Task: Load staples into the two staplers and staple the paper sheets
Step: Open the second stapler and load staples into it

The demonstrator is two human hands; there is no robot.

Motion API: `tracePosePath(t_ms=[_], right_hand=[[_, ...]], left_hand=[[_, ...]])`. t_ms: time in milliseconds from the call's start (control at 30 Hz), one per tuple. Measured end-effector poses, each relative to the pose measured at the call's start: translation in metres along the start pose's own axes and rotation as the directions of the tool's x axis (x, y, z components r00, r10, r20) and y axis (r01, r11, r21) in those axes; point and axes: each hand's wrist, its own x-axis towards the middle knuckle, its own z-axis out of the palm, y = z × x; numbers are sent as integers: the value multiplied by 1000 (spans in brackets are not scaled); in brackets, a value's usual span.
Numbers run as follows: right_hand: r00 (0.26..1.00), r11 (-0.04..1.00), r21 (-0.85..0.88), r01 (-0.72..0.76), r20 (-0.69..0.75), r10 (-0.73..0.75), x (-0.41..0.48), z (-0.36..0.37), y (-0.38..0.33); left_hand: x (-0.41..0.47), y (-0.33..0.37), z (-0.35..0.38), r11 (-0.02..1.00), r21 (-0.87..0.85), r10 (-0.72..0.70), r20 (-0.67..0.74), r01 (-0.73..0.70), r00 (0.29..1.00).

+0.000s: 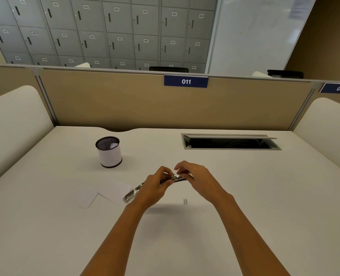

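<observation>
Above the middle of the white desk (244, 196), both hands hold a metal stapler (176, 178). My left hand (155, 186) grips its left part, fingers curled round it. My right hand (195, 176) pinches its right end from above with thumb and fingers. A silver part (132, 193), either the opened stapler's other half or a second stapler, lies on the desk under my left wrist. Two white paper sheets (105, 191) lie overlapping to the left. A small strip of staples (185, 201) lies on the desk below my right hand.
A black mesh pen cup (109, 152) wrapped in white paper stands at the back left. An open cable tray (229, 142) is sunk into the desk at the back right. A tan partition (125, 100) closes the far edge; white side panels flank the desk.
</observation>
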Motion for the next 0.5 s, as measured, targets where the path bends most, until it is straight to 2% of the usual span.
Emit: tracePosePath(t_ms=[367, 500], right_hand=[[985, 979, -142, 146, -71, -157, -4, 3, -2], [980, 983, -90, 159, -106, -168, -5, -2, -3]], left_hand=[[0, 6, 2, 998, -61, 9, -41, -11, 999], [2, 9, 0, 997, -70, 21, -52, -25, 998]])
